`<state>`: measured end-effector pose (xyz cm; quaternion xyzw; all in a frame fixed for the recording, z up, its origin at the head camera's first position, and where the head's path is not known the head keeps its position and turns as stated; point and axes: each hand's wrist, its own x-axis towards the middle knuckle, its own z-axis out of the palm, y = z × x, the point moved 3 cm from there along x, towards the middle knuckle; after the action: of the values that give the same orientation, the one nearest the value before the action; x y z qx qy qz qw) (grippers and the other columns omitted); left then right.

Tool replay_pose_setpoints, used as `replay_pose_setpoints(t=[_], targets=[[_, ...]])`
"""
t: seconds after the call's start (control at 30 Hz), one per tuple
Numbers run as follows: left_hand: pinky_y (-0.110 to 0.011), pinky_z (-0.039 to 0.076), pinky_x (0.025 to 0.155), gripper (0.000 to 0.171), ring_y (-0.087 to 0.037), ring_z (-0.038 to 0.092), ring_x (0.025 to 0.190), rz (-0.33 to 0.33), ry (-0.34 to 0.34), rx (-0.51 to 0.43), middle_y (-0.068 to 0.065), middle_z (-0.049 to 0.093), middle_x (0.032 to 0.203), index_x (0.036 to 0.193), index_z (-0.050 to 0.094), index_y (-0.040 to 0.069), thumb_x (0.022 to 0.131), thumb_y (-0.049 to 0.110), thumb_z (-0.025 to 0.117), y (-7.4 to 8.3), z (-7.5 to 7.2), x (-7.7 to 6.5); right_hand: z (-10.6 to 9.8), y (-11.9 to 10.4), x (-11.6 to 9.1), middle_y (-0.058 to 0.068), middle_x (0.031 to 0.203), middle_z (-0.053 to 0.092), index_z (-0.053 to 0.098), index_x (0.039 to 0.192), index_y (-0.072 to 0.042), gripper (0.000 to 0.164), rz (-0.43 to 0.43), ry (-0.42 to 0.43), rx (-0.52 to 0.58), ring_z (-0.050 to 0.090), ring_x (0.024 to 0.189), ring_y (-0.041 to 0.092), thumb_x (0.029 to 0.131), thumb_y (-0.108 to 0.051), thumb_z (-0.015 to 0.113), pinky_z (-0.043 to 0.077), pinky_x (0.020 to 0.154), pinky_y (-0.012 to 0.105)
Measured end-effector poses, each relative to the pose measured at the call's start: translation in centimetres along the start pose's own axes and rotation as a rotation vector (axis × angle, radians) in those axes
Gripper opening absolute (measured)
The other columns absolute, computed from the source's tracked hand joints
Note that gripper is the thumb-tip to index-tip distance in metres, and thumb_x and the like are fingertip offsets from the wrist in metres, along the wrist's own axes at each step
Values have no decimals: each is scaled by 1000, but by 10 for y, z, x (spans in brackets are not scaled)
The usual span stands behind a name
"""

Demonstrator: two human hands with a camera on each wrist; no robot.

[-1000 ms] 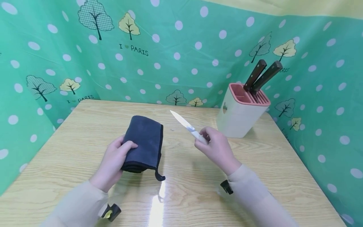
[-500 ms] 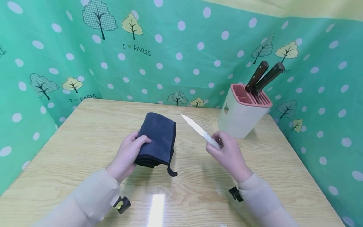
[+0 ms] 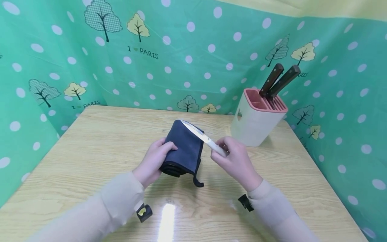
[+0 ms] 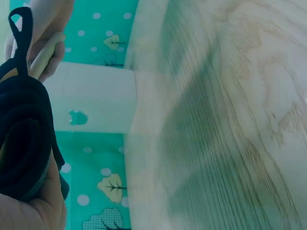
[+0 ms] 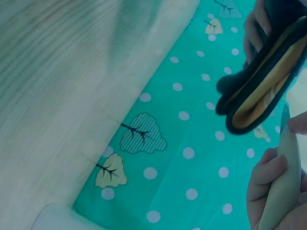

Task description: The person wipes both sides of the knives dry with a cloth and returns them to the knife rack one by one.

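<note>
A folded dark blue cloth (image 3: 185, 148) with black edging and a hanging loop is gripped by my left hand (image 3: 155, 159), thumb on top. In the right wrist view the folded cloth (image 5: 268, 91) shows an orange-brown inner side. My right hand (image 3: 237, 159) holds a small knife (image 3: 211, 144) by its white handle. The blade points up and left and lies over the cloth's upper face in the head view; whether it touches the fabric I cannot tell. Part of the pale handle (image 4: 45, 55) shows beyond the cloth in the left wrist view.
A white knife block (image 3: 254, 121) with a pink slotted top stands at the back right of the wooden table (image 3: 90, 151). Two dark-handled knives (image 3: 279, 82) stick up from it. A green dotted curtain (image 3: 169, 67) hangs behind and at the sides.
My left hand has carried the cloth to the right, bringing it under the knife blade. The right hand shifted slightly right, then back left, still holding the knife.
</note>
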<state>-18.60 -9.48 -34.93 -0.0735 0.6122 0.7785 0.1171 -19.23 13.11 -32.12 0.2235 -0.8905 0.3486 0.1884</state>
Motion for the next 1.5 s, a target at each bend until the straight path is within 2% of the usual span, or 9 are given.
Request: replay_pose_setpoints(t=[0.33, 0.63, 1.13, 1.5], targets=[[-32, 53, 65, 32, -18, 62, 71, -27, -16, -35, -10, 59, 93, 112, 51, 2, 82, 12, 50, -11, 8, 2, 11, -12, 6, -1, 76, 57, 62, 89, -10, 17, -52, -25, 6, 46, 63, 10, 73, -13, 66, 41, 54, 24], [-31, 53, 64, 35, -18, 63, 70, -37, -59, -33, -9, 62, 89, 114, 52, 0, 81, 11, 50, -16, 11, -5, 22, -19, 3, -3, 79, 59, 64, 90, -11, 15, -118, -39, -9, 46, 64, 8, 76, -15, 67, 41, 54, 21], [-32, 52, 69, 39, -19, 62, 77, -10, -41, -35, -12, 59, 101, 119, 53, 3, 81, 9, 50, -13, 11, -12, 24, -19, -2, -3, 83, 61, 66, 92, -12, 13, -79, -79, 23, 48, 67, 9, 80, -17, 68, 42, 57, 23], [-33, 53, 70, 38, -20, 63, 77, -6, -40, -70, -12, 60, 100, 119, 53, 2, 81, 9, 50, -14, 10, -15, 22, -16, -8, -3, 82, 60, 66, 93, -13, 14, -48, -89, 41, 48, 67, 9, 79, -16, 69, 43, 58, 23]])
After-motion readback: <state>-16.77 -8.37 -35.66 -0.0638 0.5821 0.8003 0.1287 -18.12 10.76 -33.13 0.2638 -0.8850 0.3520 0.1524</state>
